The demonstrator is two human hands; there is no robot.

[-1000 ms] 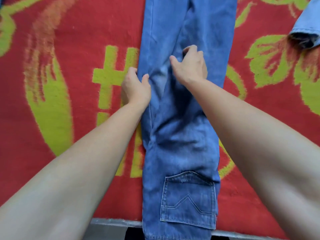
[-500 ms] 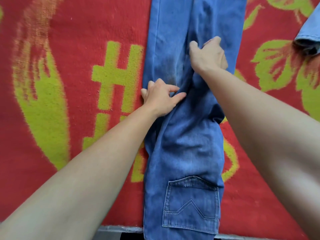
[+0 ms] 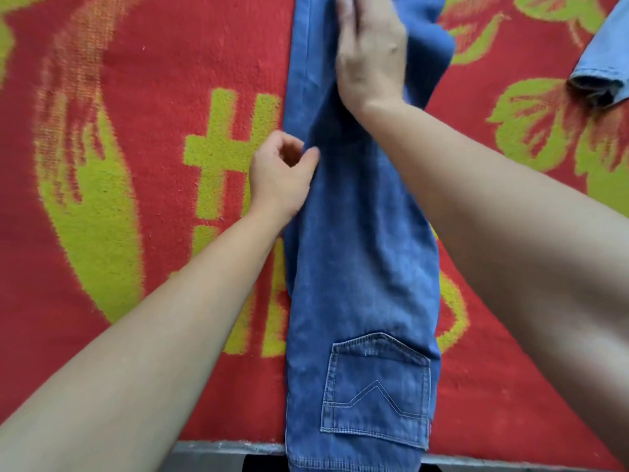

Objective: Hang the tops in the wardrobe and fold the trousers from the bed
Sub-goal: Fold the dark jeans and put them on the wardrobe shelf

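Red bed blanket carries one pair of jeans and one denim sleeve at its right edge. The left hand pinches the jeans, and the right hand presses flat on them.

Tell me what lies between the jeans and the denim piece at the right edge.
Only bare blanket, red with green leaves, between the jeans and the denim piece; the head view shows it.

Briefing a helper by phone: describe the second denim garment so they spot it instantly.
Find the red blanket with yellow-green motifs. Blue jeans run down its middle; the other garment lies at the upper right edge, paler blue, only a hemmed end showing.
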